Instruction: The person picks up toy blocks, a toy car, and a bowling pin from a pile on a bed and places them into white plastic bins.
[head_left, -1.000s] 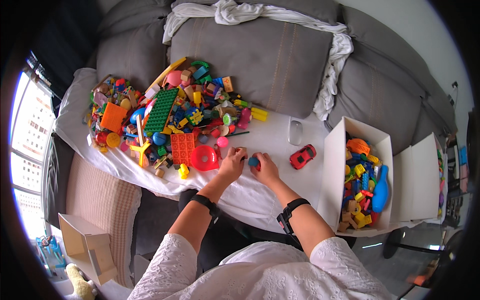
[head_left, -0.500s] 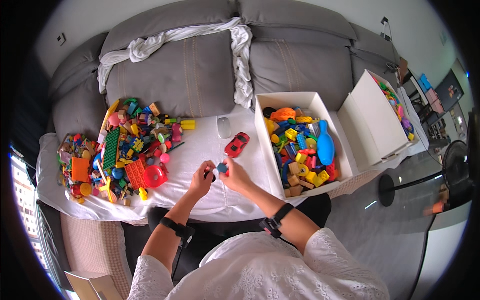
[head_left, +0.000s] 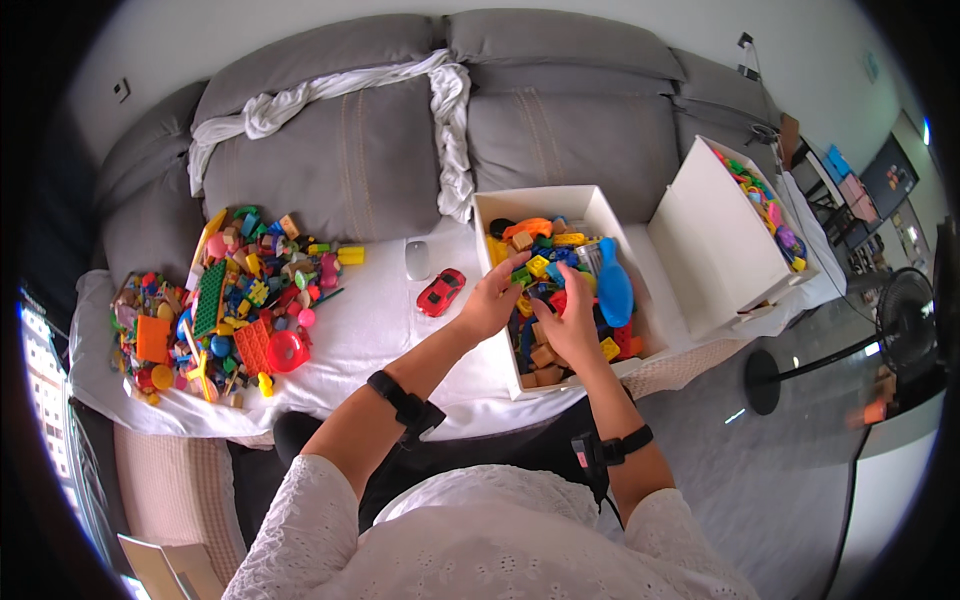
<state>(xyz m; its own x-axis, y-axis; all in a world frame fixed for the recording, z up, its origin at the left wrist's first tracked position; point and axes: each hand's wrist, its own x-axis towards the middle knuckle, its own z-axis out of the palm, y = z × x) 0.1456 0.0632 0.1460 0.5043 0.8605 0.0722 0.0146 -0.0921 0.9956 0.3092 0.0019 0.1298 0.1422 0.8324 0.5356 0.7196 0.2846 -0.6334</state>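
Both of my hands hover over the white box (head_left: 487, 215), which is filled with toys and blocks. My left hand (head_left: 491, 300) is over the box's left side, its fingers stretched out and nothing visible in it. Beside it, my right hand (head_left: 569, 322) is open, with thumb and fingers apart. Small blue and yellow blocks show between and behind the fingers; whether any touches a fingertip is hard to make out. A blue bowling pin (head_left: 614, 288) lies in the box to the right of my right hand. Wooden blocks (head_left: 543, 357) sit at its near end.
Left of the box, a red toy car (head_left: 441, 292) and a grey-white computer mouse (head_left: 417, 260) lie on the white cloth (head_left: 380, 340). A big toy pile (head_left: 235, 300) spreads at the left. Another white box (head_left: 715, 230) stands at the right, near a black fan (head_left: 905, 310).
My hands have moved right, from in front of the red car to over the white box, and spread apart. The small blue block is no longer seen in my right hand. The view has shifted slightly.
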